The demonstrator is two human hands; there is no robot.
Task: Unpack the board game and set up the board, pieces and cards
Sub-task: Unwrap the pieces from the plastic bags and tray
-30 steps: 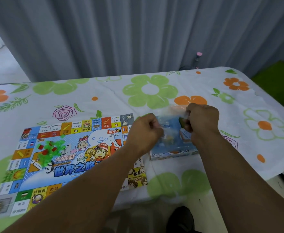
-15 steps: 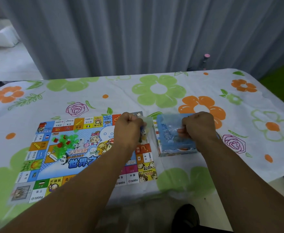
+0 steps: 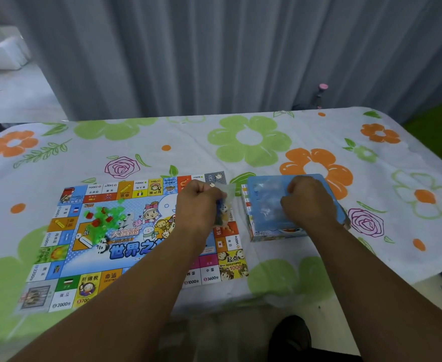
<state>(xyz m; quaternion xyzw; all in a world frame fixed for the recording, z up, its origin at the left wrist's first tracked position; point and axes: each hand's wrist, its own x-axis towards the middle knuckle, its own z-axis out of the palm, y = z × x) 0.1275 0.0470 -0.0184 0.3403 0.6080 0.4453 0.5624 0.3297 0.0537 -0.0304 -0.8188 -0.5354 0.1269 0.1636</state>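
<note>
The colourful game board (image 3: pixel 125 246) lies flat on the flowered tablecloth, left of centre. A pile of green and red plastic houses (image 3: pixel 104 218) sits on its left half. My left hand (image 3: pixel 199 205) is over the board's right edge and grips a small clear bag (image 3: pixel 223 205) with dice and small pieces inside. The blue game box (image 3: pixel 261 231) stands just right of the board. My right hand (image 3: pixel 308 202) is over the box with curled fingers, holding crumpled clear plastic (image 3: pixel 265 205) that lies in the box.
The table (image 3: pixel 371 257) ends close on the right and at the front, the cloth hanging over. A grey curtain hangs behind. A pink-capped object (image 3: pixel 322 87) stands past the far edge. A dark shoe (image 3: pixel 290 333) shows below the front edge.
My hands were together pulling at the clear bag above the box. They have come apart: the left carried the bag left to the board's edge, the right stayed over the box.
</note>
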